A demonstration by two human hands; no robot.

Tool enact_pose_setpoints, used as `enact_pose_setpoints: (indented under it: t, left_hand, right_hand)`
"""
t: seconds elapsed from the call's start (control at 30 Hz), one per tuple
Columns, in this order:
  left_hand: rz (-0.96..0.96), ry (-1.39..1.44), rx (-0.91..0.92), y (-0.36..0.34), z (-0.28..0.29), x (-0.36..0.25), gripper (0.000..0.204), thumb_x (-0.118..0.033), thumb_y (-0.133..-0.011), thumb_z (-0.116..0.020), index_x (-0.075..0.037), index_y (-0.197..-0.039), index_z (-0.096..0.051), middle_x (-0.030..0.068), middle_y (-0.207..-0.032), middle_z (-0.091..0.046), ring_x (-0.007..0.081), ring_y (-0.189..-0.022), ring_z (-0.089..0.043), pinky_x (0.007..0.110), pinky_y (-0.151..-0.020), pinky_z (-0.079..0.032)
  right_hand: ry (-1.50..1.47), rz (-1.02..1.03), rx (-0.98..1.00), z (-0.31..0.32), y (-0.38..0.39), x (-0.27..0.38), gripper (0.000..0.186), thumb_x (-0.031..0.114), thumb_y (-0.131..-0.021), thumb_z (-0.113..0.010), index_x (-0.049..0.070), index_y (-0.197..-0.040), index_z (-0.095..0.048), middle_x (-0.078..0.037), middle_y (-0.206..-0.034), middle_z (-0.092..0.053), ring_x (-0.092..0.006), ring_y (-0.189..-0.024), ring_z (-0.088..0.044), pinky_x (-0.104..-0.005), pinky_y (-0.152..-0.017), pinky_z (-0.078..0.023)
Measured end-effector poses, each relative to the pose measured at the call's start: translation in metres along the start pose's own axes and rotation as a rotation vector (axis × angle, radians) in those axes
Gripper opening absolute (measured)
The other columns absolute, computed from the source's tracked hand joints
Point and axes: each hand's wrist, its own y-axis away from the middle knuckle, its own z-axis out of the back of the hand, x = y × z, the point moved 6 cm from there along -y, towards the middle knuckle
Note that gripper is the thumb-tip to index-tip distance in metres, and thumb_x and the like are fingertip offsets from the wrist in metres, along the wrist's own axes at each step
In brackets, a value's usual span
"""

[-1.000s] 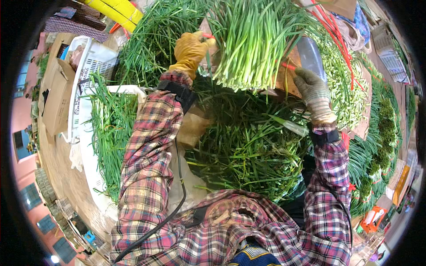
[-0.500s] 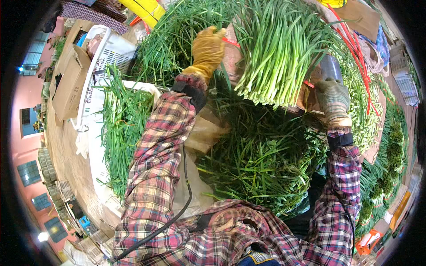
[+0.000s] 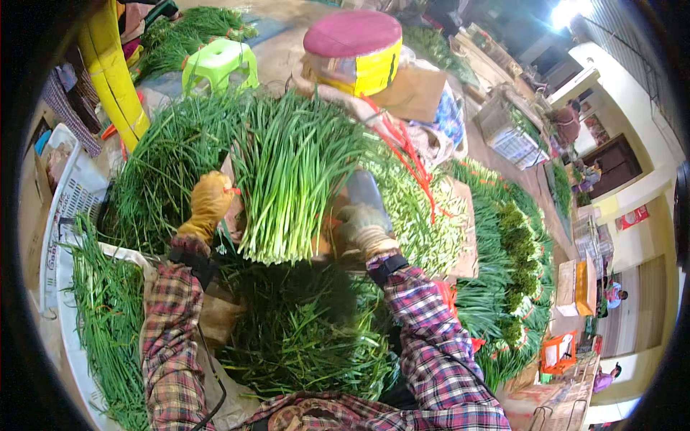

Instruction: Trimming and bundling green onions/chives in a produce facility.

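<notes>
A thick bundle of chives (image 3: 287, 194) lies between my hands, pale cut ends toward me and green leaves away. My gloved left hand (image 3: 207, 205), in tan-yellow, is closed left of it, on the end of a red tie strip (image 3: 233, 191). The strip's middle is hidden by the bundle. My right hand (image 3: 363, 226), in a grey glove, is closed at the bundle's right side, beside a dark grey smooth object (image 3: 365, 192) that I cannot identify. What its fingers hold is hidden. Under the bundle, brown board shows at its sides.
Loose green leaves (image 3: 302, 345) heap up before me. A white crate (image 3: 79, 194) stands at left. Pale stem pieces (image 3: 413, 215), red strips (image 3: 395, 133) and rows of tied bundles (image 3: 496, 251) lie at right. Beyond are a green stool (image 3: 219, 61) and a round maroon-topped seat (image 3: 352, 32).
My view has swung to the right, so the bundle and both hands sit further left and lower. Both hands stay closed on either side of the chives.
</notes>
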Motion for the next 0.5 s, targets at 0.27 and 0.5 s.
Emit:
enact_pose_setpoints:
  t: [0.27, 0.5]
  left_hand:
    - [0.654, 1.383, -0.086, 0.019, -0.066, 0.014, 0.026, -0.018, -0.082, -0.062, -0.001, -0.100, -0.056, 0.0046, -0.088, -0.058, 0.0133, -0.073, -0.056, 0.027, -0.064, -0.049]
    - [0.652, 1.540, 0.051, 0.029, -0.111, 0.049, 0.023, -0.024, -0.088, -0.056, -0.006, -0.103, -0.055, 0.0018, -0.083, -0.057, 0.0108, -0.064, -0.053, 0.025, -0.053, -0.045]
  right_hand:
    - [-1.497, 0.103, 0.085, -0.025, -0.006, 0.000, 0.030, 0.004, -0.075, -0.065, 0.001, -0.104, -0.058, -0.005, -0.085, -0.061, -0.0164, -0.073, -0.059, -0.0293, -0.063, -0.050]
    - [-2.043, 0.530, 0.355, -0.018, 0.019, 0.030, 0.057, -0.009, -0.063, -0.048, -0.006, -0.120, -0.044, -0.012, -0.090, -0.056, -0.0210, -0.082, -0.056, -0.0288, -0.075, -0.047]
